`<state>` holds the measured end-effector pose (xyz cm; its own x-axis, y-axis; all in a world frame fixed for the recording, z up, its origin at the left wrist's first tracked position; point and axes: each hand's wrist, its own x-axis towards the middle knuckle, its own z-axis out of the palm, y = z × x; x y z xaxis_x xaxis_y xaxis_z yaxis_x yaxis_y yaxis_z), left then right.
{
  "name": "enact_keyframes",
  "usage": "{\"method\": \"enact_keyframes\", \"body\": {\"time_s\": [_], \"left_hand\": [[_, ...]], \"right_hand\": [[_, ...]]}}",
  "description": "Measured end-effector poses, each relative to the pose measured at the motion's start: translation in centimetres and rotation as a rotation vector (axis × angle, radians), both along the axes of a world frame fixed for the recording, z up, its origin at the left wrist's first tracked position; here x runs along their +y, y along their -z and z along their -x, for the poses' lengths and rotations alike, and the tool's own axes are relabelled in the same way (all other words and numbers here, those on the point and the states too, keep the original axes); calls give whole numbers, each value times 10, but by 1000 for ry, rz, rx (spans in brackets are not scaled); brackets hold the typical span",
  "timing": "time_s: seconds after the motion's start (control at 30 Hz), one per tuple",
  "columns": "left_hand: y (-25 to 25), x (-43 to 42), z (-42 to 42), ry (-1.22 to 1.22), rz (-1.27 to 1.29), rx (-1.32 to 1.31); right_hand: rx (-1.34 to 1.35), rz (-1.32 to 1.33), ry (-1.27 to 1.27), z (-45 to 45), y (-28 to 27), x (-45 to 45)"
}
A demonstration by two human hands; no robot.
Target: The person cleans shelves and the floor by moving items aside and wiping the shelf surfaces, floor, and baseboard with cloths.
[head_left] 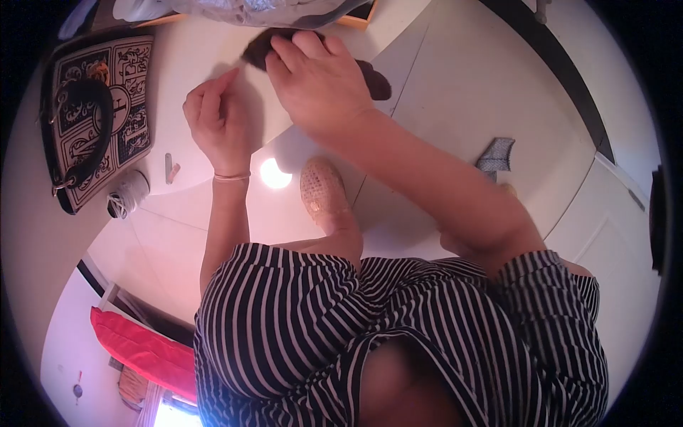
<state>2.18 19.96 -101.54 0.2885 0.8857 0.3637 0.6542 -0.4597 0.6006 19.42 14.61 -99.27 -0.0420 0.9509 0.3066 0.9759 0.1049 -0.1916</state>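
Note:
My right hand (316,82) is closed over a dark brown, fuzzy-looking piece (379,80) at the top middle, above the white table's edge. The piece shows on both sides of the hand, and its middle is hidden under the fingers. Left of it, my left hand (219,121) is raised with thumb and forefinger pinched together and the other fingers curled in. Whatever lies in that pinch is too small to make out. A gap separates the two hands.
A patterned bag (131,107) with a dark handle lies at the left. Below it are a white spool-like roll (131,193) and a small grey strip (168,168). Clear plastic (263,13) covers the top edge. A grey patterned scrap (496,154) lies on the floor at right.

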Motion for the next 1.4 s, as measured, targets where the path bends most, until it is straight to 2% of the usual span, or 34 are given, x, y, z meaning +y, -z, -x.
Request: {"method": "enact_keyframes", "body": {"time_s": [0.1,0.27,0.4,0.47,0.53,0.57,0.6,0.63,0.67,0.73,0.77,0.8,0.87,0.93,1.0,1.07,1.13,1.17,1.23,1.27,1.33,1.4], "left_hand": [[-1,-1,-1,-34,-1,51],[0,-1,0,2,-17,36],[-1,2,0,-42,-3,-28],[1,3,6,-83,30,-84],[5,4,12,-131,57,-154],[7,3,15,-164,116,-273],[7,2,19,-194,177,-391],[7,1,22,-196,175,-395],[5,-1,23,-213,187,-451],[3,-7,29,-242,201,-505],[-5,-9,28,-253,183,-454],[-10,-11,30,-262,165,-399],[-9,-8,37,-289,120,-342],[-7,-5,39,-315,72,-297],[-10,-6,35,-364,174,-460],[-6,-4,38,-361,168,-464],[-5,-3,38,-355,163,-462],[-6,-3,38,-347,151,-477],[-9,-5,40,-343,136,-481],[-11,-5,42,-355,121,-476],[-13,-7,46,-366,102,-467],[-15,-8,48,-376,90,-520]], "right_hand": [[102,-50,-106,-18,5,-26],[20,2,112,-18,1,-6],[-44,-103,-26,7,8,14],[14,-57,-68,8,5,3],[187,66,-175,0,0,-11],[183,64,-182,-5,0,-17],[324,66,-152,-10,0,-24],[464,67,-119,-15,0,-30],[458,66,-124,-21,0,-35],[432,-154,106,-28,2,-46],[267,-92,177,-29,-3,-46],[274,-88,171,-26,1,-44],[55,-76,179,-17,11,-33],[-2,-62,166,-8,14,-20],[-49,-16,154,1,12,-2],[-46,27,156,11,8,18],[94,-108,1,18,8,38],[99,-107,2,24,11,50],[401,-48,-220,36,16,72],[410,-49,-221,39,17,78],[405,27,-624,44,19,85],[411,91,-640,48,13,71]]}}
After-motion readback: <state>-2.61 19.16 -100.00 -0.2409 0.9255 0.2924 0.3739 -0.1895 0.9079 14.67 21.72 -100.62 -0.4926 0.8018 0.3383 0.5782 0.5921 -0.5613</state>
